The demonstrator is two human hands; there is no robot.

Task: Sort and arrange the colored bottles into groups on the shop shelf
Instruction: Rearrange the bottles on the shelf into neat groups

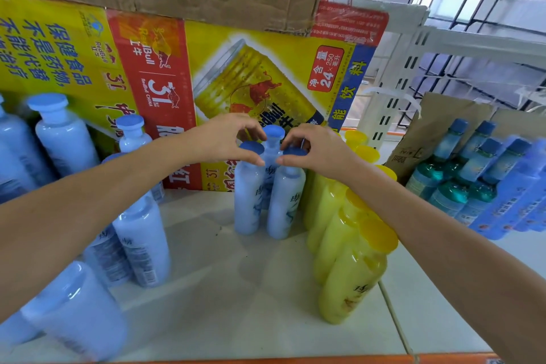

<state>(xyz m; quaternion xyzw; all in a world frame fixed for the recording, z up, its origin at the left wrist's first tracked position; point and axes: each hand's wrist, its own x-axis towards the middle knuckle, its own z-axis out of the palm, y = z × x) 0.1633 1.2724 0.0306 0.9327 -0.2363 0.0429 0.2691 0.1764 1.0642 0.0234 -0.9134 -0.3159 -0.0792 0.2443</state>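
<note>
L hand: left hand (227, 139), fingers & thumb curled round the cap of the left-front blue bottle (248, 204).
R hand: right hand (313, 148), same pinch on the cap of the right-front blue bottle (285, 207).
Where: both bottles upright, touching, mid-shelf (236, 289); third blue bottle (273, 131) just behind; yellow bottles (351, 275) right beside them on the right.
Handling: prob. full, so fairly heavy; stiff, smooth plastic, likely slippery. Wide flat caps give a lip. Best hold is at the neck under the cap, or round the body for a firmer lift.
Look: pale blue round bodies, darker matt caps, printed labels; yellow row glossy, translucent.
Further out: more blue bottles (141, 239) at left; printed drinks carton (251, 77) behind; shrink-wrapped teal pack (461, 186) far right.
</note>
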